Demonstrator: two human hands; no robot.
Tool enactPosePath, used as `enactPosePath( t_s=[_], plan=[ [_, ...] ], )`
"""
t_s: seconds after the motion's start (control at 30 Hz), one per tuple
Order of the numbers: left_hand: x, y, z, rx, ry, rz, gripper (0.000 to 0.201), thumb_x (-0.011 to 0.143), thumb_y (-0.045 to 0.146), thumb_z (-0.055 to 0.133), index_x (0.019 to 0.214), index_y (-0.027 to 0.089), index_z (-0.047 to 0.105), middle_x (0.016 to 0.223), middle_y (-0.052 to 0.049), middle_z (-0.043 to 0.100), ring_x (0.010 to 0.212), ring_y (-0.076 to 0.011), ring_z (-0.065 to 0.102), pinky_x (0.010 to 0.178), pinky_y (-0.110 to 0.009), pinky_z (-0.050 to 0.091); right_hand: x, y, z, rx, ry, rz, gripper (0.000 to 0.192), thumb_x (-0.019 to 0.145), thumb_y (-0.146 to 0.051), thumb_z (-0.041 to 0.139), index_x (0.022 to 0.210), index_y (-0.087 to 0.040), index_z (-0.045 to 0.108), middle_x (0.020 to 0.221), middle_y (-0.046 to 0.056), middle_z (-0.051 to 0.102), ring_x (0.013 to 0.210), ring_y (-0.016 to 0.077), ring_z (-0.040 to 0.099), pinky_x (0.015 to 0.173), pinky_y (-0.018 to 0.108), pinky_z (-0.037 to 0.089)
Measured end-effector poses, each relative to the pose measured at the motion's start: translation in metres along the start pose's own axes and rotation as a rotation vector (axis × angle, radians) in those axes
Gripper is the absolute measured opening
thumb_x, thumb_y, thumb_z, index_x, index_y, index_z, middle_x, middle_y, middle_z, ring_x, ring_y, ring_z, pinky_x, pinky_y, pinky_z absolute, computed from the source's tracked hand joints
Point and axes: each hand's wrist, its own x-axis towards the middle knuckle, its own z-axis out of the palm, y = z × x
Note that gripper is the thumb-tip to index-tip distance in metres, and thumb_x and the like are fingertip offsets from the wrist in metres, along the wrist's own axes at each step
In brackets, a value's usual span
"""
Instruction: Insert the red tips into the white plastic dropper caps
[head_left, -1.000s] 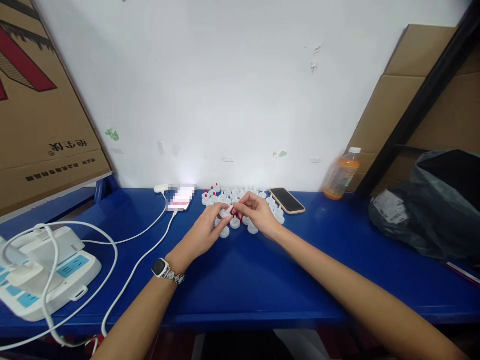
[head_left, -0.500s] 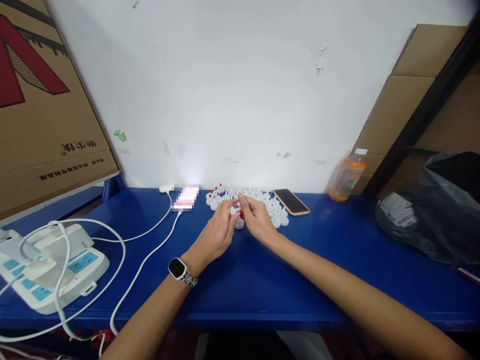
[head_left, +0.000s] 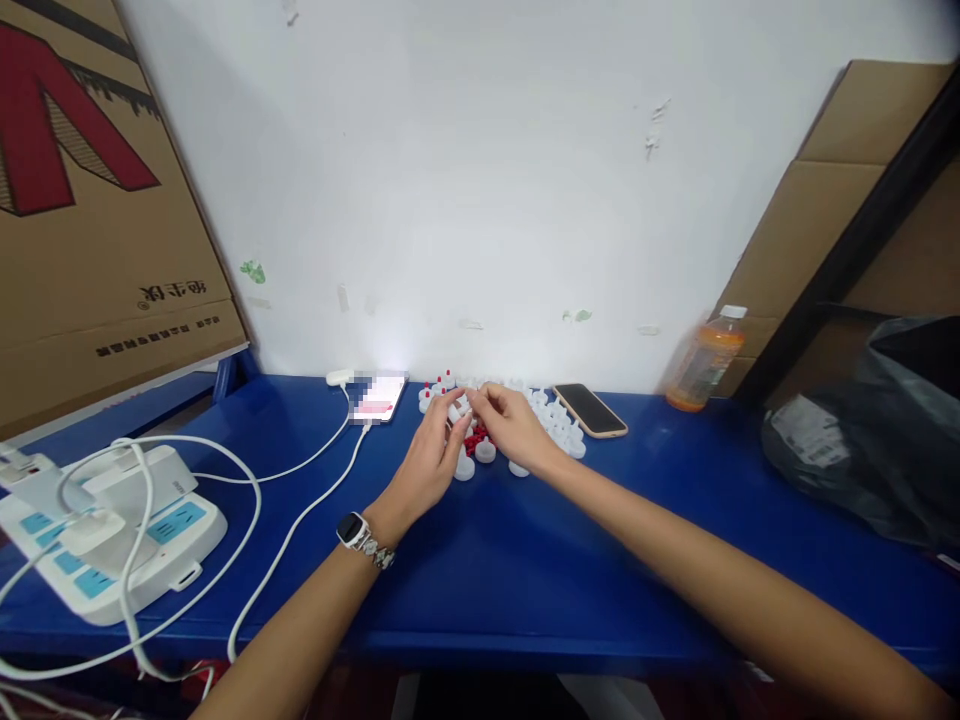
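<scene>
The person's left hand (head_left: pixel 433 452) has its thumb and fingers clamped on a white cap (head_left: pixel 457 409), and the right hand (head_left: pixel 514 428) brings its fingertips in right beside that cap, though from here I can't tell whether they are closed on anything. Just below the fingertips lies a little heap of small red pieces (head_left: pixel 474 437), with more white caps (head_left: pixel 559 426) spread around the fingers and a phone (head_left: pixel 590 411) off to their right.

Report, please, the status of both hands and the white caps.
Left hand holds a white cap. Right hand close beside it, contact unclear. Red pieces between hands; other white caps around. Dark phone right of caps, apart from hands.
</scene>
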Motion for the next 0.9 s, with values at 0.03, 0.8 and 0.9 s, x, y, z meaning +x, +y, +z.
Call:
enactPosePath(
  t_s=[0.03,0.8,0.9],
  plan=[
    [0.001,-0.001,0.0,0.013,-0.002,-0.004,0.041,0.103,0.038,0.037,0.142,0.023,0.039,0.136,-0.01,0.053,0.125,-0.022,0.053,0.109,-0.039,0.041,0.004,0.001,-0.004,0.031,-0.028,0.005,0.044,0.09,-0.058,0.052,0.068,-0.02,0.05,0.06,-0.004,0.051,0.058,0.0116,0.047,0.056,0.025,0.037],
    [0.0,-0.024,-0.011,0.263,-0.064,-0.192,0.022,0.095,0.039,0.049,0.088,0.022,0.062,0.095,-0.006,0.061,0.096,-0.0235,0.06,0.078,-0.037,0.049,0.141,0.09,0.015,-0.776,-0.273,0.046,0.016,0.082,-0.018,0.063,0.089,-0.014,0.076,0.096,0.01,0.076,0.09,0.0195,0.066,0.082,0.027,0.046],
    [0.0,-0.023,-0.012,0.267,-0.067,-0.197,0.022,0.095,0.039,0.049,0.089,0.022,0.062,0.096,-0.005,0.06,0.097,-0.0238,0.06,0.079,-0.037,0.05,0.142,0.083,0.015,-0.834,-0.286,0.035,0.022,0.083,-0.026,0.063,0.098,-0.016,0.075,0.098,0.009,0.075,0.094,0.0218,0.066,0.085,0.03,0.045]
  ],
)
